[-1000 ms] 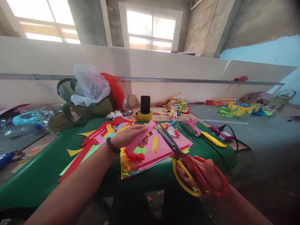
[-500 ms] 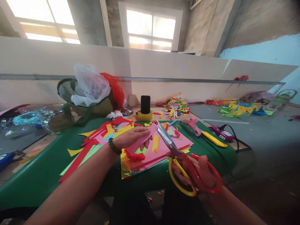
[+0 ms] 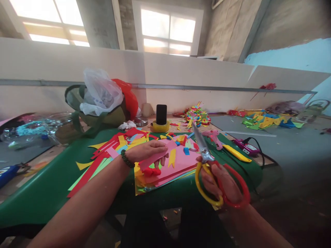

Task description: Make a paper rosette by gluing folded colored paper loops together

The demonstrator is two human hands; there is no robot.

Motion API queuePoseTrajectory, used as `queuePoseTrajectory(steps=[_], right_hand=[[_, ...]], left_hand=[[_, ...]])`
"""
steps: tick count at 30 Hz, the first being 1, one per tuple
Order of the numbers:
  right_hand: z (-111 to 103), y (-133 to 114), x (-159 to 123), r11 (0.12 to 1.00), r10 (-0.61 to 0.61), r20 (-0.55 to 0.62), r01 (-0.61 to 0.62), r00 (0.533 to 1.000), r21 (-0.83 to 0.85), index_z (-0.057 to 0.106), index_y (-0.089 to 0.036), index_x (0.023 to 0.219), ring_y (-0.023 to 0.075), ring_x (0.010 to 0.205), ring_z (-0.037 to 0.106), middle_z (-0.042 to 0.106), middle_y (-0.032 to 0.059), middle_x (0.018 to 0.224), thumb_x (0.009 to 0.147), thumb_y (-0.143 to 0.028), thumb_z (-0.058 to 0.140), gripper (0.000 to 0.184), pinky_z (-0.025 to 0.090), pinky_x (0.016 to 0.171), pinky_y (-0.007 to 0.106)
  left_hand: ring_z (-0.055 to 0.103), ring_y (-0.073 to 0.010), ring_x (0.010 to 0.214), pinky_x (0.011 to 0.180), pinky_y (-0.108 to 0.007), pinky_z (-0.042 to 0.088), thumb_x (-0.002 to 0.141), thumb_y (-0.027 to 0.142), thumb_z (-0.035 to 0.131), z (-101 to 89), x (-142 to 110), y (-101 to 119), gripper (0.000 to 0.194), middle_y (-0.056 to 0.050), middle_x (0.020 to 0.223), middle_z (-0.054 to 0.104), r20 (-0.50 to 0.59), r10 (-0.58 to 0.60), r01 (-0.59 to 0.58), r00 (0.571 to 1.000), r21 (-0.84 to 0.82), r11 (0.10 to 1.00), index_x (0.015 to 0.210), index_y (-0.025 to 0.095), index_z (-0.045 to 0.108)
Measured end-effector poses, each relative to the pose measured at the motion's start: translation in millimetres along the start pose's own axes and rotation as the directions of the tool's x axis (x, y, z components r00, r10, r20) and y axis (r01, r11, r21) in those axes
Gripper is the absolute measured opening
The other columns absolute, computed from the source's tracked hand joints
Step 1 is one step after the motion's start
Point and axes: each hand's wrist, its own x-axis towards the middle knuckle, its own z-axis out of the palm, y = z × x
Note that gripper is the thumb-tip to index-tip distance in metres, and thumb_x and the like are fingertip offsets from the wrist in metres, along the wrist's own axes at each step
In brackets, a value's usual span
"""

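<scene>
Above the green-covered table (image 3: 46,186), the left hand (image 3: 147,151) pinches a pink strip (image 3: 153,158) over pink sheets (image 3: 184,163); the right hand (image 3: 226,181) grips scissors (image 3: 205,151), blades apparently closed, clear of it. Red strips (image 3: 87,176) lie cut; whether the pink strip is finished cannot be determined.

This looks like a craft workshop — scissors (image 3: 206,155), glue gun (image 3: 215,138), cut paper strips (image 3: 88,177).

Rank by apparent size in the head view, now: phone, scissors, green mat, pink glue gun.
1. Green mat
2. Scissors, though held nearer the camera than the next two, which enlarges them
3. Phone and pink glue gun: too alike to rank
</scene>
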Motion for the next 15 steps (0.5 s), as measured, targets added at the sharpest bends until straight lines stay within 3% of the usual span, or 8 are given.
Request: queuePoseTrajectory(steps=[2,4,6,8,12,15], right_hand=[[-4.4,-15.9,8.6,0.967,-0.120,-0.157,0.080,0.980,-0.243,0.062,-0.021,0.113,0.0020,0.035,0.029,0.048,-0.0084,0.057,0.078,-0.055,0.074,0.050,0.026,0.035,0.017],[-5.3,-32.3,26.1,0.881,-0.265,-0.226,0.140,0.938,-0.452,0.063,-0.021,0.109,0.0061,0.042,0.042,0.055,-0.0053,0.061,0.074,-0.049,0.079,0.048,0.035,0.039,0.020],[-0.9,-44.7,52.2,0.799,-0.369,-0.164,0.222,0.915,-0.558,0.063,-0.021,0.106,0.0123,0.054,0.055,0.060,-0.0022,0.066,0.069,-0.049,0.081,0.050,0.045,0.048,0.024],[8.4,-50.0,82.8,0.750,-0.353,-0.064,0.242,0.933,-0.615,0.062,-0.021,0.106,0.0169,0.062,0.061,0.064,-0.0005,0.068,0.063,-0.046,0.085,0.055,0.052,0.057,0.029],[29.6,-40.5,135.7,0.740,-0.280,0.097,0.279,0.955,-0.612,0.060,-0.021,0.111,0.0202,0.068,0.065,0.068,0.0021,0.073,0.064,-0.040,0.082,0.055,0.052,0.060,0.031],[33.8,-25.9,157.9,0.759,-0.311,0.168,0.350,0.936,-0.549,0.060,-0.021,0.112,0.0190,0.069,0.065,0.066,0.0006,0.072,0.069,-0.036,0.076,0.048,0.051,0.062,0.031]], left_hand=[[0.064,-0.0114,0.057,0.056,-0.022,0.052,0.082,0.055,0.069,-2.8,0.3,-1.3,0.041,-0.005,0.071,0.072,-0.043,-0.005,0.003,0.999,-0.040,0.999,0.077,0.014,0.065],[0.066,-0.0126,0.060,0.060,-0.023,0.054,0.078,0.054,0.074,-7.2,1.3,-3.9,0.041,-0.006,0.075,0.074,-0.118,0.018,-0.029,0.993,-0.088,0.996,0.076,0.014,0.066],[0.067,-0.0128,0.059,0.059,-0.024,0.055,0.075,0.053,0.077,-11.9,2.4,-7.0,0.041,-0.006,0.075,0.074,-0.188,0.046,-0.069,0.981,-0.118,0.991,0.076,0.014,0.067],[0.066,-0.0126,0.057,0.057,-0.023,0.054,0.072,0.052,0.080,-15.4,3.6,-9.5,0.041,-0.006,0.073,0.073,-0.246,0.064,-0.097,0.967,-0.123,0.988,0.078,0.014,0.068],[0.064,-0.0125,0.056,0.055,-0.022,0.051,0.064,0.052,0.084,-18.4,6.7,-12.2,0.044,-0.006,0.068,0.071,-0.330,0.052,-0.087,0.943,-0.091,0.992,0.075,0.013,0.067],[0.060,-0.0121,0.055,0.055,-0.022,0.048,0.064,0.053,0.083,-27.7,6.9,-14.8,0.043,-0.004,0.066,0.069,-0.384,0.065,-0.101,0.921,-0.074,0.992,0.074,0.014,0.067]])
